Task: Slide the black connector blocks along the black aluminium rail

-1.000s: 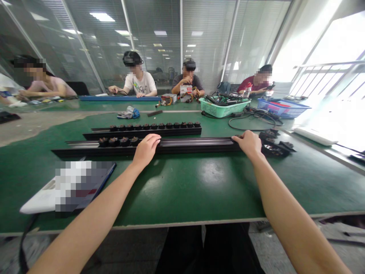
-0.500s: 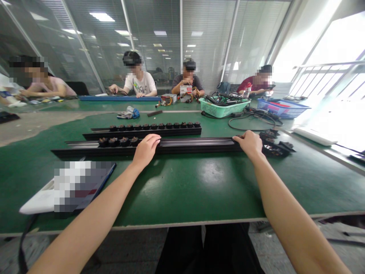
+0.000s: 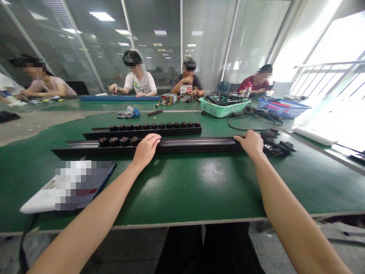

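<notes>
Across the green table lies a long black rail (image 3: 196, 142) with a channel along its top. Several black round parts (image 3: 124, 141) with brownish tops sit in its left stretch. My left hand (image 3: 146, 149) is closed over the rail just right of these parts, fingers together; what lies under the fingers is hidden. At the rail's right stretch, my right hand (image 3: 251, 144) pinches a small black round part, mostly covered by thumb and fingers. More loose black parts (image 3: 281, 147) lie just right of that hand.
Behind stands a second black rail (image 3: 142, 133) with a row of similar parts. A tablet-like device (image 3: 37, 199) lies front left. Farther back are a blue-and-grey cloth (image 3: 129, 112), a green basket (image 3: 224, 110) of cables and a blue basket (image 3: 285, 110). Several people sit opposite.
Almost nothing differs. My right hand has shifted very slightly to the right; my left hand stays in place on the rail.
</notes>
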`<action>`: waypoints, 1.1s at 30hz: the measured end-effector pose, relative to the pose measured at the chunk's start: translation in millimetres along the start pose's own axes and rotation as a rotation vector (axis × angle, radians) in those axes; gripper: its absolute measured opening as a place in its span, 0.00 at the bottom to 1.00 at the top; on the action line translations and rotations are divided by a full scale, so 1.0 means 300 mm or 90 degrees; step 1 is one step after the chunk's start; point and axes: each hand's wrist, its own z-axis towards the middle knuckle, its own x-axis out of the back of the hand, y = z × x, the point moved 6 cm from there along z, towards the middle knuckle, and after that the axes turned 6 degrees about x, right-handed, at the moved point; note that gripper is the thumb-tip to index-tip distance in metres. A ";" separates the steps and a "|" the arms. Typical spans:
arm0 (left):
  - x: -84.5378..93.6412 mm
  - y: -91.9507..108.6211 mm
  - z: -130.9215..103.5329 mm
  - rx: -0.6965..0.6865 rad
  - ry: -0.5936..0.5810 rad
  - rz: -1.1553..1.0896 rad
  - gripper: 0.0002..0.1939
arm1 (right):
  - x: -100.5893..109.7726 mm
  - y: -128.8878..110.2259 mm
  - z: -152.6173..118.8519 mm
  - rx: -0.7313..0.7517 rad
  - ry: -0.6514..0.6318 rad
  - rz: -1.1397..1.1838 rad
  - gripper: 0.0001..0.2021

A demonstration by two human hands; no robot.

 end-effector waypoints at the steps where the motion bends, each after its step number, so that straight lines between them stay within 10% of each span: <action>1: 0.000 0.000 0.000 0.000 0.000 0.000 0.16 | -0.001 0.002 0.002 0.000 0.002 0.001 0.18; 33: 0.000 -0.003 -0.002 -0.011 0.010 0.003 0.15 | -0.023 0.020 0.015 -0.008 -0.004 -0.024 0.19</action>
